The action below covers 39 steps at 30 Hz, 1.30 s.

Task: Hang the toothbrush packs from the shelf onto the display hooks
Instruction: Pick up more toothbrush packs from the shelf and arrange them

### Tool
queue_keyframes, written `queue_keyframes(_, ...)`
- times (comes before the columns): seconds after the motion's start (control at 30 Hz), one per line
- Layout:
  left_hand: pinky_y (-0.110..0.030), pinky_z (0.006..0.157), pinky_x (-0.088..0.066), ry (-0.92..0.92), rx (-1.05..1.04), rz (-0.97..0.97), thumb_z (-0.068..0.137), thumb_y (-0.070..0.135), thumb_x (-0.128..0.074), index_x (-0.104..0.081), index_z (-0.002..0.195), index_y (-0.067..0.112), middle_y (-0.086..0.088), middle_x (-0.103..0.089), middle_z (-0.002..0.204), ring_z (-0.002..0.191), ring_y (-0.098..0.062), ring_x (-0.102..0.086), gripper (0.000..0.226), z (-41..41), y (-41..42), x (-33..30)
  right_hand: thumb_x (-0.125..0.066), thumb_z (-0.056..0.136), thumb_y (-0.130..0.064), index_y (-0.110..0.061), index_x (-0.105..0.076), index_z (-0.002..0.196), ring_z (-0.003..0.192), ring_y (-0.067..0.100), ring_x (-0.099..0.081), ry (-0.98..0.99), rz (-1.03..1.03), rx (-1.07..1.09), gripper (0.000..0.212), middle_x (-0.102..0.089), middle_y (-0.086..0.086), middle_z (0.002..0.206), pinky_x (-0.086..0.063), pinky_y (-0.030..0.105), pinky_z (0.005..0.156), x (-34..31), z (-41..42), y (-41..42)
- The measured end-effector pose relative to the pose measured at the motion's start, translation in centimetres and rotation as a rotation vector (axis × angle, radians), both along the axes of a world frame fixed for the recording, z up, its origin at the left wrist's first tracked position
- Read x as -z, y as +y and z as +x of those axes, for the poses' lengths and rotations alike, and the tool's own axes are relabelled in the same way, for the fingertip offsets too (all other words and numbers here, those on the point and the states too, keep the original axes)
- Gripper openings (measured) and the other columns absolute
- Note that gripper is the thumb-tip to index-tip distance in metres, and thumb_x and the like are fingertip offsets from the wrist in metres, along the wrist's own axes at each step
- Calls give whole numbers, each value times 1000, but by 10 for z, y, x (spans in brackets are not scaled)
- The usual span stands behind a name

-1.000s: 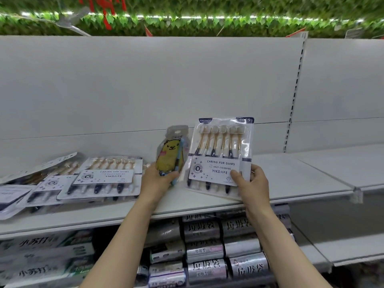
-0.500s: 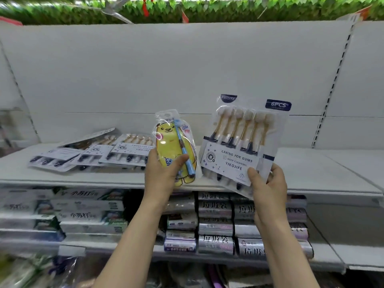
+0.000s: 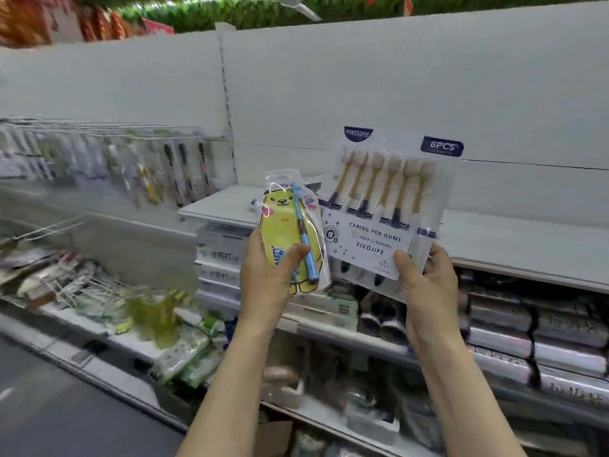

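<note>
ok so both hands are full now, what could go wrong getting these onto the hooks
1. With the left hand gripping the yellow bear pack and the right hand pinching the six-brush pack by its bottom edge, no hand is free to steady a hook.
2. The hooks at left look crowded, so threading may knock hanging packs.

Silver rolls point(image 3: 501, 328) stacked under the shelf at right, boxed tubes point(image 3: 219, 257) centre, green foliage point(image 3: 211, 11) overhead.

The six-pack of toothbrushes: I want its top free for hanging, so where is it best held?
Probably by the bottom right corner, from below, as the right hand pinches the six-pack of toothbrushes now: it is flat and upright, leaving the top edge clear.
</note>
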<state>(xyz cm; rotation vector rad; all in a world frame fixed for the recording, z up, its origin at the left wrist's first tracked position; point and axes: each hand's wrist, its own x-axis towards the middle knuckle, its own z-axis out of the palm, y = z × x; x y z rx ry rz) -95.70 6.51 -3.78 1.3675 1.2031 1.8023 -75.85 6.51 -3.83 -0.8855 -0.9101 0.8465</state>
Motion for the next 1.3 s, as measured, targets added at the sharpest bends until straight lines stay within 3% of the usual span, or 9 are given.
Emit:
queue_keyframes(0.17,-33,87,-54,51,6,-79,79,39,-76,-46,133,29,9,-69,115,102,-9,-67,62,-165,-31,12,-65,95,-9,-22,-60,112,104,21,-70,-17,-15,-149,23,-73,3,111,-56,44,92,14,-166,-6)
queue_keyframes(0.33,-11,68,-52,-1,-15,-115,90,16,-69,-46,131,19,8,-67,110,89,5,-67,46,-302,-54,19,-65,96,-11,-27,-58,110,102,16,-70,-40,-21,-296,22,-72,1,111,-56,35,90,16,-315,-10)
queue_keyframes(0.53,-38,89,-57,23,-92,-213,85,19,-76,-49,129,23,2,-70,116,105,-15,-68,51,-447,-51,40,-64,97,-14,-19,-55,119,105,20,-69,-102,-37,-385,25,-70,6,117,-57,37,90,25,-452,13)
queue_keyframes(0.7,-24,81,-57,-15,-205,-182,87,10,-72,-54,125,15,0,-72,111,101,-14,-70,42,-550,-35,47,-65,95,-13,-18,-58,116,102,19,-70,-118,19,-429,23,-72,7,115,-57,34,88,38,-565,56)
queue_keyframes(0.87,-33,79,-59,-30,-349,-152,84,14,-77,-67,108,20,4,-77,98,90,-16,-73,27,-666,2,42,-65,95,-9,-20,-60,113,91,9,-69,-117,95,-493,22,-72,0,106,-56,24,77,48,-690,124)
queue_keyframes(1.03,-32,79,-58,-13,-390,-143,86,15,-74,-69,106,23,5,-77,98,94,-18,-73,22,-789,63,5,-67,94,-12,-21,-61,112,103,25,-69,-115,65,-547,20,-71,5,111,-56,37,86,38,-825,206)
queue_keyframes(1.13,-22,75,-55,-25,-423,-116,88,16,-72,-65,111,18,6,-76,100,93,-10,-72,24,-850,96,-6,-65,95,-12,-23,-59,113,96,11,-68,-121,58,-580,21,-70,-2,109,-54,21,76,28,-892,240)
queue_keyframes(1.2,-27,81,-56,-40,-443,-105,90,18,-71,-64,112,19,6,-76,102,95,-11,-72,24,-886,112,-3,-64,96,-12,-19,-59,118,93,5,-67,-138,55,-599,24,-69,-5,108,-52,13,68,29,-927,256)
queue_keyframes(1.3,-34,87,-56,-88,-429,-101,92,20,-69,-64,110,24,6,-75,104,100,-14,-71,20,-941,138,12,-66,95,-14,-17,-60,120,98,11,-68,-177,28,-608,26,-70,-3,112,-53,21,73,40,-975,283)
